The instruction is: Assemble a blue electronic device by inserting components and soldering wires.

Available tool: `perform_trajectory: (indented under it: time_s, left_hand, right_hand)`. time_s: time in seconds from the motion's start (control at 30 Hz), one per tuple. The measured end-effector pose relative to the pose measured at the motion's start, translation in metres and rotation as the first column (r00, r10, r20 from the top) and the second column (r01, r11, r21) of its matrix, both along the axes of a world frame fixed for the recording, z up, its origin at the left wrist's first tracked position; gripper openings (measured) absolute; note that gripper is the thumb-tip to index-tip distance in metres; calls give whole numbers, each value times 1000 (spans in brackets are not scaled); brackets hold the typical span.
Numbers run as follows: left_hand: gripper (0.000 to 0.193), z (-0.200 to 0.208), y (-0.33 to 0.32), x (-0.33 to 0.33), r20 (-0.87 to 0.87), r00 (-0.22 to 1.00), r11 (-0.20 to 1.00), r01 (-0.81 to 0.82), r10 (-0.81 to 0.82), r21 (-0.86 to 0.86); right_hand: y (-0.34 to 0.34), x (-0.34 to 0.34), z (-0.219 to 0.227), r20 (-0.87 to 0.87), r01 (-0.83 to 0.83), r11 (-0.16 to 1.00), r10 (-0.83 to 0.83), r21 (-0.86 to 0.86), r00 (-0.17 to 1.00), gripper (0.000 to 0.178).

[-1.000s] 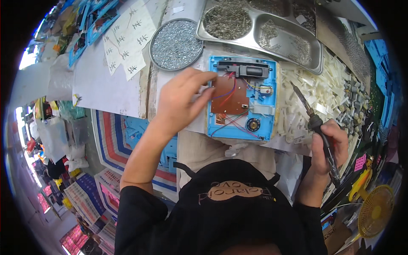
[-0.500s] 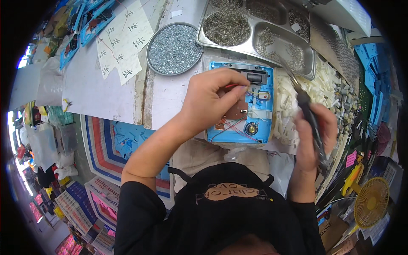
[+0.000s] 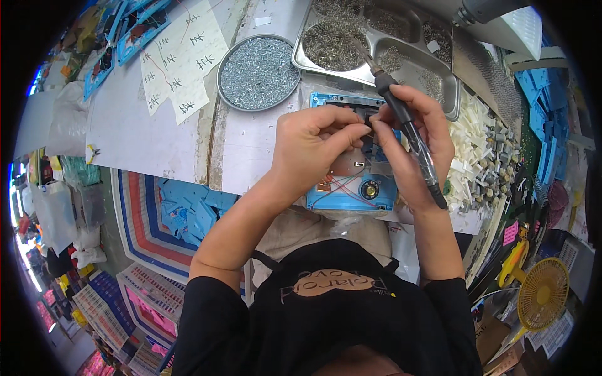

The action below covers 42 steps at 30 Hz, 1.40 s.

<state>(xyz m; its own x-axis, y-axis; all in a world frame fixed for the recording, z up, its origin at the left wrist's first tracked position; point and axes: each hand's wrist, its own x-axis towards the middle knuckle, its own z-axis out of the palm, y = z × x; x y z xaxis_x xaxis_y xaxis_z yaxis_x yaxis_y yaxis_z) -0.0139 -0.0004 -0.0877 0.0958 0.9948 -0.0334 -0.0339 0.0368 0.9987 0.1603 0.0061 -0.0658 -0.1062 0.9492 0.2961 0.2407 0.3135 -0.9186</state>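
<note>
A blue plastic casing lies in front of me, with a brown circuit board, coloured wires and a round black speaker inside. Over its upper half, my left hand is closed in a pinch on something thin, probably a wire, mostly hidden by the fingers. My right hand grips a black-handled soldering iron, its metal tip pointing up and left over the metal tray. That hand's thumb and a finger meet close beside my left fingertips, above the casing.
A round dish of small silver screws stands left of the steel compartment tray, which holds small metal parts. White plastic pieces and small motors are heaped at the right. Paper sheets lie at the far left; a yellow fan is lower right.
My right hand has come left, bringing the soldering iron over the casing and its fingers against my left fingertips. My left hand stays pinched in nearly the same place.
</note>
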Motion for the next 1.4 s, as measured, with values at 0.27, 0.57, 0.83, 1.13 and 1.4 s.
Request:
perform_trajectory:
  time_s: [0.27,0.57,0.83,1.13,1.4]
  left_hand:
    - [10,2,6,-3,-412,908,860,156,68,486]
    - [11,13,3,-3,-481,876,948,123,35,293]
    - [12,3,9,4,-610,784,911,164,113,379]
    - [11,1,9,5,-628,765,910,151,139,386]
    - [11,-2,10,5,-619,766,893,143,174,428]
  right_hand:
    - [-5,3,-7,-29,24,999,-23,35,999,46]
    - [-21,16,-15,-13,58,997,-57,48,998,46]
    - [-37,68,5,45,4,979,-13,202,999,35]
    - [-41,71,1,202,-150,960,102,238,974,29]
    - [-35,65,-2,245,-179,949,114,261,963,28]
